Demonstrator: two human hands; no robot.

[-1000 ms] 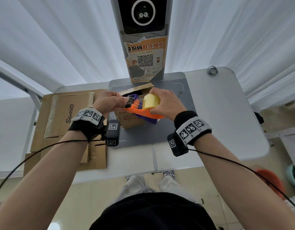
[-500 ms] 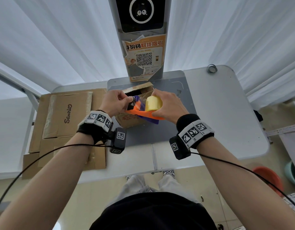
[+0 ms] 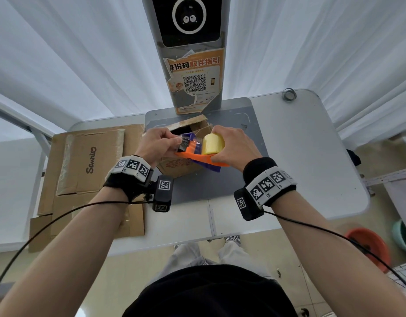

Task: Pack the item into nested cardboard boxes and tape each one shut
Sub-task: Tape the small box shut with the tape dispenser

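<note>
Fingers of my right hand [image 3: 234,145] clench the orange tape dispenser [image 3: 197,156]; my left hand [image 3: 156,143] pinches its clear tape end [image 3: 188,143] above the open cardboard box [image 3: 174,167] on the grey surface [image 3: 289,145]. Pulling crooked could fold the tape onto itself.

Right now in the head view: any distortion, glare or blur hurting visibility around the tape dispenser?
Head view: strong wide-angle bending, table edges and curtains bow outward. Backlit white curtains are bright but not clipped over the work. Clear tape catches faint glare where the left hand pinches it. Tape dispenser, right hand and open box look sharp; forearms near the lens soften slightly.
</note>
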